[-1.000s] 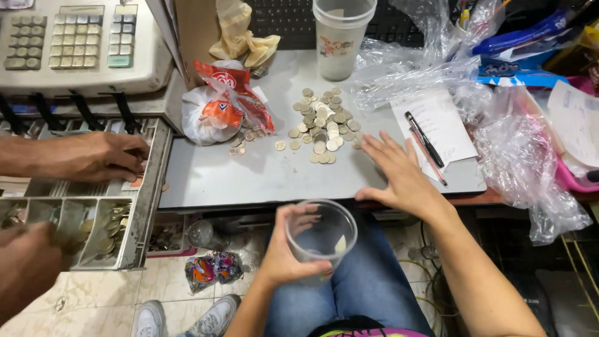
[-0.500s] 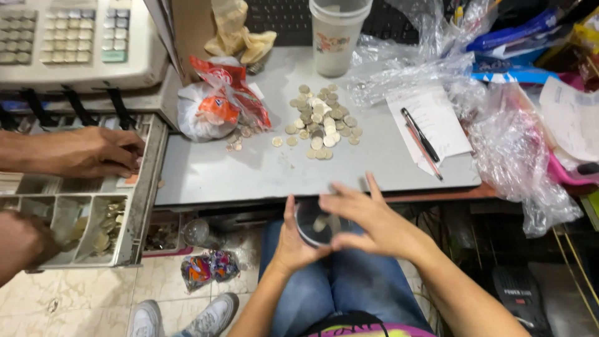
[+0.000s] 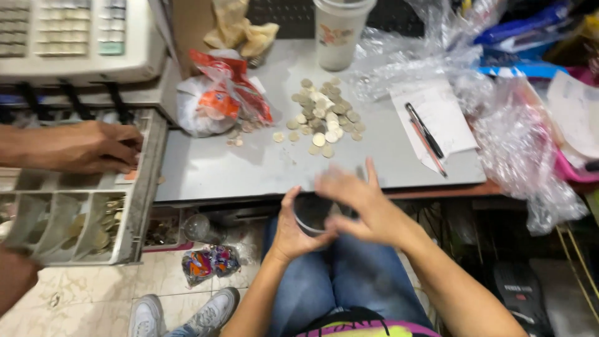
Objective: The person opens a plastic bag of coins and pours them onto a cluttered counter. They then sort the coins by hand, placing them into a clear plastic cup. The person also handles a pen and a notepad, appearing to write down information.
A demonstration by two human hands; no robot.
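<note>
— What's changed in your hands since a moment ago?

— My left hand (image 3: pixel 293 228) still grips the cup (image 3: pixel 312 215) over my lap, just below the worktop (image 3: pixel 249 165) edge. A second ago my right hand (image 3: pixel 359 200) lay flat on the worktop near the coins (image 3: pixel 324 115); now it sits over the cup's mouth, fingers spread and blurred, gripping nothing I can make out.

— And the coins?

— The pile lies ahead of my right hand, well apart from it, much as before. I can't tell what is inside the cup under my palm.

— Anyone else?

— Another person's hand (image 3: pixel 93 146) stays in the drawer (image 3: pixel 75 212) far to my left.
</note>
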